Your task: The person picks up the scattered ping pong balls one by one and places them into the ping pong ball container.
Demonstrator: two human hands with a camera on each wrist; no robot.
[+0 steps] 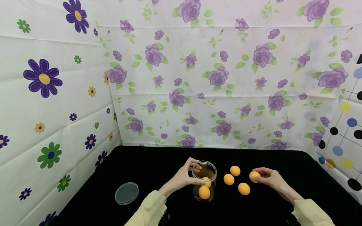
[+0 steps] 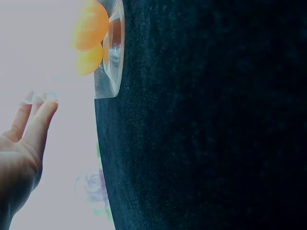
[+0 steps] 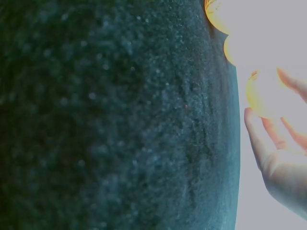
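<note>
The clear jar (image 1: 213, 185) stands on the black surface (image 1: 169, 213), two orange balls (image 1: 204, 192) inside, one at the other's 1 o'clock. The left hand (image 1: 183, 175) grasps its rim from 9 o'clock, thumb and fingers on opposite sides. Toward 3 o'clock lie three loose balls (image 1: 244, 189); beyond them, the right hand (image 1: 271, 180) pinches another ball (image 1: 254, 176). A clear lid (image 1: 126, 193) rests well apart from the jar, near 9 o'clock.

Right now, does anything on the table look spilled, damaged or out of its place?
Nothing stands out. The jar appears upright in the left hand, two orange balls inside; the lid lies apart; three balls rest near the right hand, which holds another. No spill or damage shows.
</note>
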